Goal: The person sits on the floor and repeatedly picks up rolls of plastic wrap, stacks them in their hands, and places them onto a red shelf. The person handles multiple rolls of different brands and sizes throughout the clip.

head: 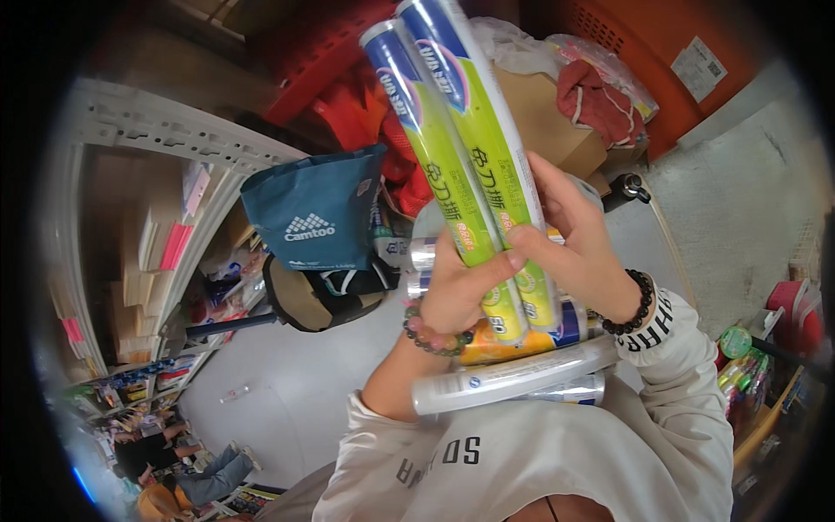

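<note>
Two long, shrink-wrapped rolls, apparently of plastic film, lie side by side in my hands: the left roll (450,189) and the right roll (492,150). Both are green with blue far ends and tilt up and away from me. My left hand (460,280), with a coloured bead bracelet, grips the left roll near its lower end. Around the right roll's lower part closes my right hand (571,235), its wrist in black beads; the thumbs almost meet. Beneath, more rolls lie across my lap, including an orange roll (476,342) and a white roll (509,378), partly hidden by my arms.
A teal bag (313,209) and a beige-black bag (326,303) are left of the rolls. Beyond are a cardboard box (541,111) and an orange plastic crate (652,39). A black bottle (625,189) stands at right. Metal shelving (182,130) lines the left; people (196,476) are lower left.
</note>
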Tool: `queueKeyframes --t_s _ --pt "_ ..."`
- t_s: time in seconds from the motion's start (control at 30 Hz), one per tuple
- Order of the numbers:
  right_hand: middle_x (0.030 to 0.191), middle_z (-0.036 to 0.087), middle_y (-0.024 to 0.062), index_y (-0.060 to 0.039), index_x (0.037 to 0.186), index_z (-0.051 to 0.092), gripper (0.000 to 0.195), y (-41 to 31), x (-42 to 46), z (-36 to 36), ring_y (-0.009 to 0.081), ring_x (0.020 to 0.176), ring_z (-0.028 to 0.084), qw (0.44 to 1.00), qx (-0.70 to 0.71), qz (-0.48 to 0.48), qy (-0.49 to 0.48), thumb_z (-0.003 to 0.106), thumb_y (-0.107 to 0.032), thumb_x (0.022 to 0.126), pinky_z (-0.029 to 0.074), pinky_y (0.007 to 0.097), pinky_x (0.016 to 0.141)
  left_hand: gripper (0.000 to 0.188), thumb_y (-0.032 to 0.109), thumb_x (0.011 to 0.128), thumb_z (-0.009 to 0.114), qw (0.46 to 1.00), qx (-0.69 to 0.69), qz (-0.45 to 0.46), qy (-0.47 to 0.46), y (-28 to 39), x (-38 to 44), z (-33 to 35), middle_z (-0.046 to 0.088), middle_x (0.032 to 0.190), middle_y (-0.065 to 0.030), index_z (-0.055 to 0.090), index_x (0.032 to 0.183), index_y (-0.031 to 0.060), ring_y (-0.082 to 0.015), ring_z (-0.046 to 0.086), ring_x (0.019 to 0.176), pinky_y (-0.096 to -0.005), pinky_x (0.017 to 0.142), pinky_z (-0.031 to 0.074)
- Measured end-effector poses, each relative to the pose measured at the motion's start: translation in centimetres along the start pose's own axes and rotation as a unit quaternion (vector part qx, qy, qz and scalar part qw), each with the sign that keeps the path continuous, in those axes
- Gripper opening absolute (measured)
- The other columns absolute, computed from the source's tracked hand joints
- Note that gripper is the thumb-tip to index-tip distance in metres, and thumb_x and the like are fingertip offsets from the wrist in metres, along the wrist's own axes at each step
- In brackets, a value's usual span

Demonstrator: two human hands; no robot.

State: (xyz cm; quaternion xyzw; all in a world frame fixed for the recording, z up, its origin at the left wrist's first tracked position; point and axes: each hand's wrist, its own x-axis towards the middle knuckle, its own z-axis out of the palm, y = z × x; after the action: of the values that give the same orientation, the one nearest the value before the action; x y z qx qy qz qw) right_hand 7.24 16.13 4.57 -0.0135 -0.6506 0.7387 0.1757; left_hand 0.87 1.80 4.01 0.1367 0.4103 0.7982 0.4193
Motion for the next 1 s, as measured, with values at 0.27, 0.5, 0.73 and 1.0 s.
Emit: queueKeyframes --t_s 0.27,0.5,0.73,1.0 --pt "0.116 0.059 0.0116 0.0034 0.138 0.038 0.052 -1.0 0.0 -0.8 0.0128 0.098 0.058 0.999 -0.04 0.037 0.003 0.056 -0.005 0.09 0.05 0.0259 0.082 0.042 0.001 0.085 0.064 0.999 0.001 -0.001 0.051 -0.3 -0.1 1.1 0.058 0.109 -0.0099 0.045 0.123 0.0003 -0.02 0.06 0.1 -0.0337 0.087 0.05" --pt "0.126 0.055 0.013 0.0066 0.138 0.038 0.053 -2.1 -0.7 -2.2 0.0152 0.115 0.052 0.989 -0.066 0.095 -0.094 0.051 0.001 0.087 0.041 0.0301 0.098 0.037 0.012 0.088 0.066 0.991 0.002 0.06 0.122 -0.6 -0.5 0.8 0.056 0.097 -0.0088 0.046 0.116 0.0 -0.0172 0.058 0.084 -0.0315 0.076 0.05" --pt "0.123 0.057 0.0121 0.0062 0.137 0.041 0.053 -1.6 -0.9 -2.2 0.0145 0.11 0.055 0.988 -0.068 0.097 -0.104 0.055 0.0 0.086 0.043 0.0303 0.096 0.036 0.008 0.086 0.066 0.988 0.038 0.064 0.132 -0.5 -0.3 0.9 0.06 0.105 -0.011 0.05 0.116 -0.0028 -0.0173 0.06 0.09 -0.0313 0.079 0.051" --pt "0.122 0.058 0.0112 0.005 0.136 0.042 0.054 -1.4 -1.0 -2.3 0.0139 0.108 0.055 0.986 -0.083 0.108 -0.1 0.056 0.0 0.085 0.045 0.0303 0.094 0.036 0.006 0.086 0.066 0.988 0.024 0.067 0.137 -0.7 -0.3 1.1 0.061 0.106 -0.0116 0.051 0.116 -0.0032 -0.018 0.061 0.093 -0.0323 0.081 0.051"
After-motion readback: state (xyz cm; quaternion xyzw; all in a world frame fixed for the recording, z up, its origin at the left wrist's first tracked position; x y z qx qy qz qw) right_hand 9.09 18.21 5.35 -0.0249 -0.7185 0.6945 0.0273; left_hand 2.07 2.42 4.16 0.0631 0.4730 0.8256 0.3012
